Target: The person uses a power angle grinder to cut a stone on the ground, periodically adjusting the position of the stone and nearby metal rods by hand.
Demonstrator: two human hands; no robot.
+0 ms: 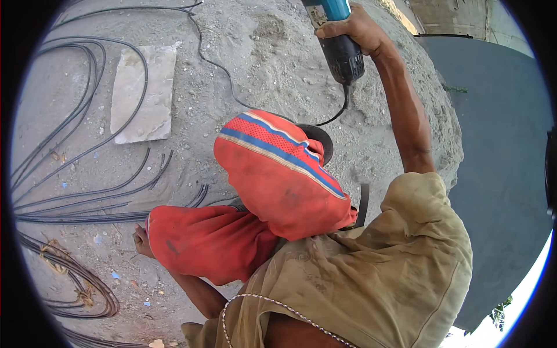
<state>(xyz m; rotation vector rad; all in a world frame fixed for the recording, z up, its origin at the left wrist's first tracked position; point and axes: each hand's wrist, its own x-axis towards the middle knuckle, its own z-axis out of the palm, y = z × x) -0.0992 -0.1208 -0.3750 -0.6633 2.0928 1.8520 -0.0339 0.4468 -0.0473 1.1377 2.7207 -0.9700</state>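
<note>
My right hand (pixel 353 30) is closed around the black and teal body of a corded power tool (pixel 343 55) at the top of the view. The tool's far end lies outside the picture. From its lower end a black cord (pixel 344 104) loops down toward my knee. At the left my left hand (pixel 141 241) is low, beside my red-trousered knee. That knee hides part of it, so its grip does not show. Just beyond it lies a bundle of thin dark rods or cables (pixel 87 217).
A pale flat slab (pixel 152 87) lies on the dusty ground, partly crossed by a curved dark line. Looped dark strands (pixel 96 290) lie at the lower left. To the right rises a rough earth mound (pixel 438 110), with a large grey sheet-like surface (pixel 499 168) past it.
</note>
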